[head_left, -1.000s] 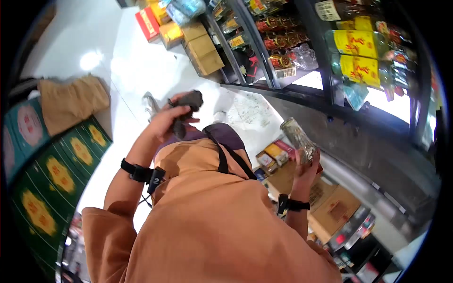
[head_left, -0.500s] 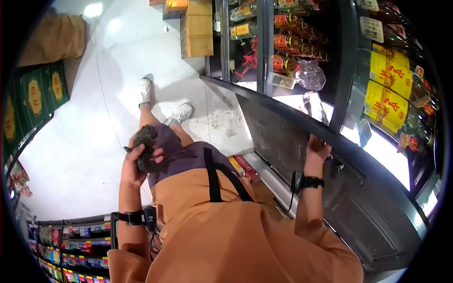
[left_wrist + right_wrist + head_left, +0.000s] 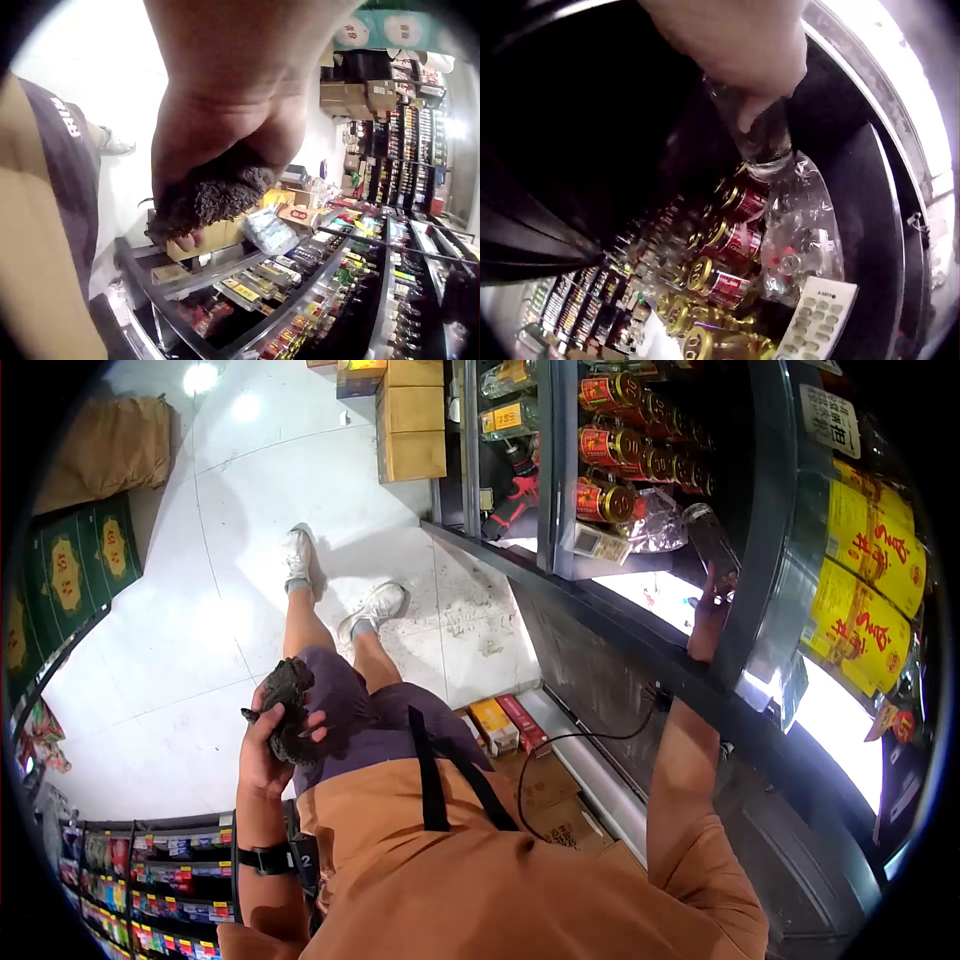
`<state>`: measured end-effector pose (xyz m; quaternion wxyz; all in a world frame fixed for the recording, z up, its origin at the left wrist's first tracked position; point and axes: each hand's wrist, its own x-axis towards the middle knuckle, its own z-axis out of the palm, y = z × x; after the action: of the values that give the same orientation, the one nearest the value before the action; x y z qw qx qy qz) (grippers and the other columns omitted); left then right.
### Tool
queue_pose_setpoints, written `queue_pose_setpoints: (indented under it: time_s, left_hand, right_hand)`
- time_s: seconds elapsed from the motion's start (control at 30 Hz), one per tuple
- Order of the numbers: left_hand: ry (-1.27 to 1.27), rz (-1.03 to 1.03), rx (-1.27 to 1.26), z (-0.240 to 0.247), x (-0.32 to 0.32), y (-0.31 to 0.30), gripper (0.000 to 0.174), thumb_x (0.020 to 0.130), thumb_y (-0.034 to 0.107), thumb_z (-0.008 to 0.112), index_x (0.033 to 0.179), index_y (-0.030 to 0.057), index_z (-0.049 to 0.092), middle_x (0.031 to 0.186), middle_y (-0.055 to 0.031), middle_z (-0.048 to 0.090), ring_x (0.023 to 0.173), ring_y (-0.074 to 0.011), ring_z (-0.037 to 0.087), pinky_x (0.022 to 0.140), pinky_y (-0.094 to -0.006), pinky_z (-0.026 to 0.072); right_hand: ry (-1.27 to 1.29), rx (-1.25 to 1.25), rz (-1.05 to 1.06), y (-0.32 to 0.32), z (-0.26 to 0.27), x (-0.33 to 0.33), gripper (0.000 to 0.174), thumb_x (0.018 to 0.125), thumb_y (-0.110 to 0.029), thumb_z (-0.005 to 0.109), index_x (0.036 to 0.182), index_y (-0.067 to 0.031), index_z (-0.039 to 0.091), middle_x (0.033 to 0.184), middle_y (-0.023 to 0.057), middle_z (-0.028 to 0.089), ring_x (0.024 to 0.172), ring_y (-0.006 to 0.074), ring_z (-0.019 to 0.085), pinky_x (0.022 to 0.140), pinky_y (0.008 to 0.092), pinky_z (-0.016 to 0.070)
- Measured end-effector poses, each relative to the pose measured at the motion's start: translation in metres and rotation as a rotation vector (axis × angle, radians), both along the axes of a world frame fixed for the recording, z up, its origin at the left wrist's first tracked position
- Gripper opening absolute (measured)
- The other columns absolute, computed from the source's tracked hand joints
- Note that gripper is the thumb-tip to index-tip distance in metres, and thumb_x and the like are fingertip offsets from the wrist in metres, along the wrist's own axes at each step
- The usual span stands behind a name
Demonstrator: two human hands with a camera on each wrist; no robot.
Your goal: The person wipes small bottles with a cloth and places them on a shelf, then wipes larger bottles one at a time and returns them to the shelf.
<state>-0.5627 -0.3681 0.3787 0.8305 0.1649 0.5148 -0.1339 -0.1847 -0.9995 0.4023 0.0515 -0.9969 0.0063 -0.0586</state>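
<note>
My left hand (image 3: pixel 263 760) grips a dark, shaggy cloth (image 3: pixel 288 705) beside my thigh. In the left wrist view the bunched pile of the cloth (image 3: pixel 217 196) shows below the palm. On the other side, my right hand (image 3: pixel 708 625) reaches past the dark shelf edge into the cabinet. It holds a clear glass vessel (image 3: pixel 706 532), with the fingers around one end. From the right wrist, the vessel (image 3: pixel 769 142) lies tilted beside a crumpled clear plastic wrap (image 3: pixel 802 225) and red bottles with gold caps (image 3: pixel 735 240).
A card with printed ovals (image 3: pixel 817 319) stands by the plastic wrap. Yellow-labelled bottles (image 3: pixel 865 600) sit beyond a dark upright post (image 3: pixel 765 530). Cardboard boxes (image 3: pixel 412 435) stand on the floor near the shelf, and small boxes (image 3: pixel 497 725) lie by its base.
My right hand has carried the glass vessel from beside the cabinet over its edge and inward onto the lit shelf area. The left hand has come back towards the body, still holding the cloth.
</note>
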Motion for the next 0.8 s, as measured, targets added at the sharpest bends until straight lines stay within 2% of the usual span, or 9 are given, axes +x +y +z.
queue_pose_setpoints:
  time_s: [0.07, 0.1, 0.23, 0.43, 0.5, 0.53, 0.6, 0.73, 0.8]
  left_hand:
    - [0.000, -0.008, 0.014, 0.003, 0.005, 0.004, 0.051, 0.090, 0.015, 0.054, 0.137, 0.0154, 0.036, 0.118, -0.0206, 0.055, 0.092, -0.0321, 0.066, 0.074, -0.0438, 0.0586]
    - [0.002, -0.022, 0.023, 0.005, 0.006, 0.005, 0.051, 0.089, 0.015, 0.055, 0.137, 0.0154, 0.036, 0.118, -0.0207, 0.055, 0.092, -0.0318, 0.065, 0.074, -0.0436, 0.0586]
    - [0.057, -0.029, 0.056, 0.009, 0.005, 0.008, 0.051, 0.089, 0.015, 0.055, 0.137, 0.0162, 0.036, 0.117, -0.0201, 0.055, 0.092, -0.0313, 0.066, 0.074, -0.0425, 0.0591]
    - [0.098, -0.017, 0.045, 0.008, -0.004, 0.011, 0.052, 0.090, 0.015, 0.054, 0.138, 0.0171, 0.035, 0.115, -0.0197, 0.056, 0.092, -0.0317, 0.066, 0.074, -0.0437, 0.0581]
    - [0.110, -0.015, 0.032, 0.006, -0.002, 0.009, 0.052, 0.090, 0.016, 0.054, 0.138, 0.0172, 0.035, 0.114, -0.0197, 0.056, 0.091, -0.0318, 0.066, 0.074, -0.0441, 0.0581]
    - [0.117, -0.011, 0.023, 0.005, -0.002, 0.009, 0.052, 0.090, 0.016, 0.053, 0.139, 0.0173, 0.035, 0.114, -0.0196, 0.056, 0.091, -0.0319, 0.066, 0.074, -0.0446, 0.0581]
    - [0.150, -0.028, 0.044, 0.009, 0.004, 0.004, 0.052, 0.090, 0.018, 0.054, 0.138, 0.0162, 0.036, 0.112, -0.0185, 0.055, 0.088, -0.0306, 0.064, 0.071, -0.0433, 0.0562]
    - [0.160, -0.052, 0.066, 0.008, 0.008, 0.002, 0.050, 0.089, 0.020, 0.054, 0.136, 0.0151, 0.037, 0.109, -0.0180, 0.055, 0.084, -0.0292, 0.063, 0.067, -0.0420, 0.0546]
    - [0.164, -0.045, 0.081, 0.013, 0.014, 0.002, 0.049, 0.089, 0.020, 0.055, 0.135, 0.0148, 0.038, 0.108, -0.0179, 0.055, 0.084, -0.0293, 0.063, 0.067, -0.0421, 0.0548]
  right_hand:
    - [-0.132, 0.248, 0.114, -0.035, -0.013, 0.024, 0.040, 0.093, -0.012, 0.058, 0.131, -0.0242, 0.058, 0.132, 0.0161, 0.052, 0.109, 0.0230, 0.058, 0.089, 0.0325, 0.0471]
    - [-0.169, -0.238, 0.241, 0.055, 0.030, 0.009, 0.031, 0.092, -0.006, 0.057, 0.122, -0.0109, 0.063, 0.127, 0.0157, 0.054, 0.107, 0.0219, 0.059, 0.081, 0.0337, 0.0506]
    - [-0.183, -0.437, 0.298, 0.052, 0.052, 0.042, 0.033, 0.092, -0.002, 0.054, 0.125, 0.0000, 0.057, 0.128, 0.0144, 0.053, 0.110, 0.0242, 0.057, 0.085, 0.0350, 0.0519]
    - [0.085, 0.287, 0.136, 0.083, 0.050, 0.063, 0.046, 0.091, -0.002, 0.055, 0.135, -0.0006, 0.042, 0.129, 0.0150, 0.050, 0.116, 0.0259, 0.053, 0.090, 0.0440, 0.0549]
    - [0.254, 1.552, -0.020, 0.109, 0.072, 0.053, 0.034, 0.091, -0.009, 0.059, 0.124, -0.0057, 0.050, 0.123, 0.0132, 0.055, 0.109, 0.0212, 0.058, 0.080, 0.0370, 0.0589]
    - [0.255, 1.551, -0.025, 0.137, 0.072, 0.049, 0.034, 0.091, -0.009, 0.059, 0.124, -0.0057, 0.050, 0.123, 0.0132, 0.055, 0.109, 0.0212, 0.058, 0.080, 0.0370, 0.0589]
    - [-0.244, 1.080, -0.441, 0.187, 0.064, 0.044, 0.028, 0.089, -0.025, 0.067, 0.110, -0.0125, 0.053, 0.107, 0.0094, 0.062, 0.090, 0.0164, 0.064, 0.064, 0.0280, 0.0582]
    - [-0.279, 1.090, -0.295, 0.102, 0.034, 0.072, 0.033, 0.082, -0.039, 0.074, 0.093, -0.0154, 0.053, 0.086, 0.0038, 0.065, 0.062, 0.0132, 0.061, 0.045, 0.0218, 0.0468]
    - [0.130, 0.289, -0.272, 0.089, 0.027, 0.083, 0.019, 0.095, -0.014, 0.052, 0.105, -0.0027, 0.064, 0.117, 0.0146, 0.057, 0.109, 0.0219, 0.052, 0.086, 0.0361, 0.0455]
